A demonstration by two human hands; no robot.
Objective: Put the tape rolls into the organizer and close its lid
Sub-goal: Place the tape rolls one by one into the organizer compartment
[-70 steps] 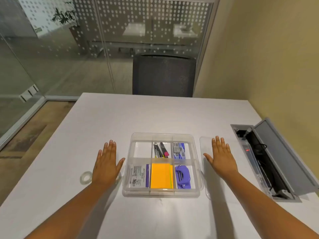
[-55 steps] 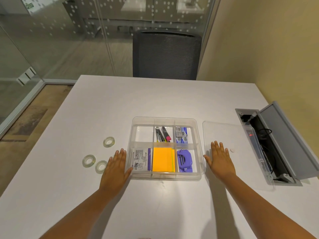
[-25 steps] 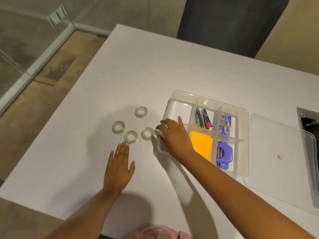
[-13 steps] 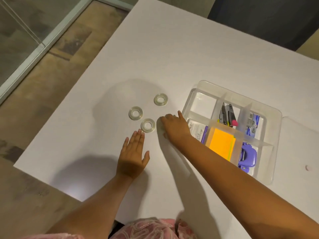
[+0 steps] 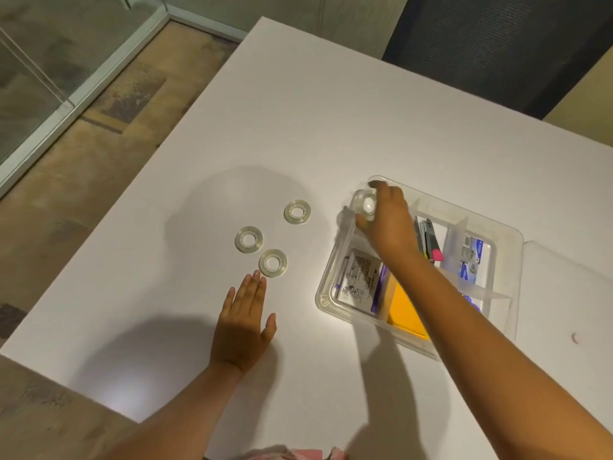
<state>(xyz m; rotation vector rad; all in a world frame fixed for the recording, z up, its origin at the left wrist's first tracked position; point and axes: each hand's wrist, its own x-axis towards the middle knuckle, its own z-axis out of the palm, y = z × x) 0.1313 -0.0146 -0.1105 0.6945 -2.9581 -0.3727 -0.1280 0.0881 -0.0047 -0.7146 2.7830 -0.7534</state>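
Head view: right hand [image 5: 386, 224] pinches 1 clear tape roll [image 5: 365, 204] above the far-left compartment of the clear organizer [image 5: 335, 260], which sits toward the table's [image 5: 331, 111] right side. Left hand [image 5: 243, 323] lies flat, fingers spread, holding nothing. 3 tape rolls [image 5: 273, 263] lie on the table between hand and organizer, near its left edge. Lid [image 5: 564, 293] rests beside the organizer, off.

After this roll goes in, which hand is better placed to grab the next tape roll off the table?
Left, probably. The left hand lies flat on the table, fingertips just short of the nearest tape roll. The right hand is busy holding a roll over the organizer.
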